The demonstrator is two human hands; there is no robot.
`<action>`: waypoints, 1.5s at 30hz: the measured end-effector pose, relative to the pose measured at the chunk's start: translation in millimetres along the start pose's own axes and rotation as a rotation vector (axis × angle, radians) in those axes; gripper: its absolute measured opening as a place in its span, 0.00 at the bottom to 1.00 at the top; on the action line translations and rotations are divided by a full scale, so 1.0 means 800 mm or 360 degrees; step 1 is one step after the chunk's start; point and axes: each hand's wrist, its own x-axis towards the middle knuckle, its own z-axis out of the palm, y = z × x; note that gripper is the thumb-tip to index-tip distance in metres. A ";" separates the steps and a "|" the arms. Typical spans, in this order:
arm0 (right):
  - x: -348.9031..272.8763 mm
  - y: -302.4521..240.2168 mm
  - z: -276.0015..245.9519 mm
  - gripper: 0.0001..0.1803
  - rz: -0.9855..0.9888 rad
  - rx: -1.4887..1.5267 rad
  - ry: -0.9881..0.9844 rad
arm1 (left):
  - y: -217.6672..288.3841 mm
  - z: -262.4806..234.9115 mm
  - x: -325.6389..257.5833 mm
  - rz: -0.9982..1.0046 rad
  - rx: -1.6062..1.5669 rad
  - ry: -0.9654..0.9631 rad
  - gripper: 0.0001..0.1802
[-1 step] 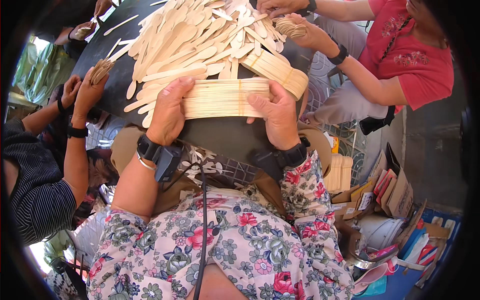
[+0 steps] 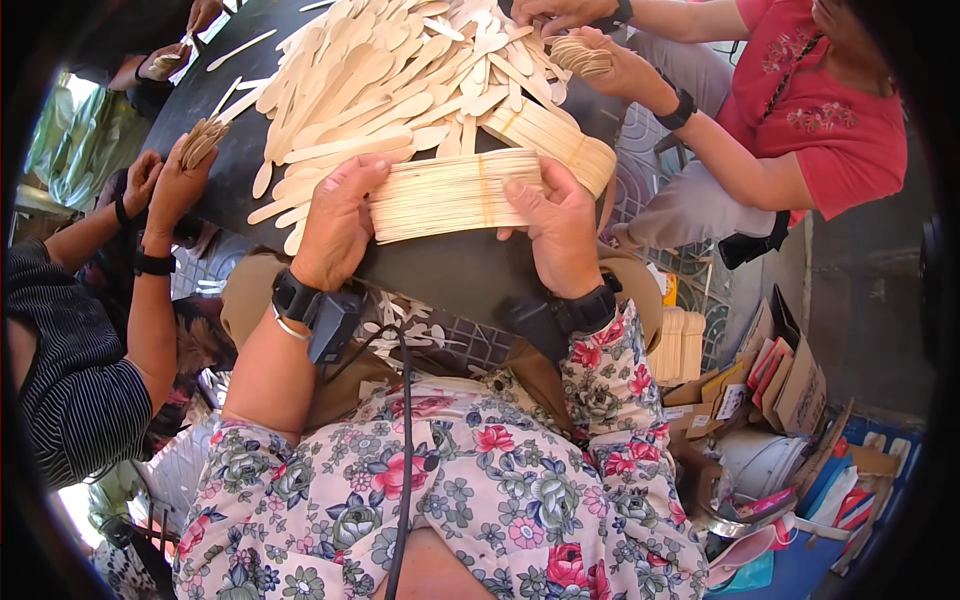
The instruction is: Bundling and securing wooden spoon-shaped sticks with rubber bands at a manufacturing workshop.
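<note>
Between my two hands I hold a thick bundle of flat wooden ice-cream spoons (image 2: 430, 203), edges facing up, with a thin yellowish rubber band (image 2: 486, 190) around it toward the right. My left hand (image 2: 338, 220) grips the left end, thumb along the top corner. Closed on the right end is my right hand (image 2: 562, 225), its thumb pressed on the near face beside the band. Just beyond, a loose pile of the same spoons (image 2: 360, 85) covers much of the dark table (image 2: 430, 280). A second banded bundle (image 2: 570, 150) lies beyond my right hand.
At the left, a person's hand (image 2: 185, 185) holds a bunch of spoons; at the right, another's hand (image 2: 625, 75) holds a fanned stack. More hands work at the far left. Cardboard boxes (image 2: 795, 385) and a bucket (image 2: 755, 465) stand low right. A black cable (image 2: 405, 450) hangs before me.
The bundle has tilted slightly in my hands: its left end sits a little lower and its right end a little higher. My right thumb has shifted slightly along it.
</note>
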 end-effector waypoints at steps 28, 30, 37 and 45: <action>-0.007 -0.007 0.015 0.21 -0.0299 -0.0077 0.0039 | 0.000 0.029 -0.025 -0.0190 0.0563 -0.0736 0.14; -0.008 -0.007 0.018 0.21 -0.0324 -0.0119 0.0015 | -0.003 0.030 -0.026 -0.0209 0.0497 -0.0782 0.15; -0.007 -0.006 0.025 0.31 -0.0164 -0.0114 -0.0133 | -0.018 0.032 -0.026 -0.0203 0.0262 -0.0632 0.17; -0.021 0.004 0.008 0.24 -0.0025 -0.0696 -0.0021 | -0.025 0.029 -0.020 -0.0272 -0.0235 -0.0269 0.14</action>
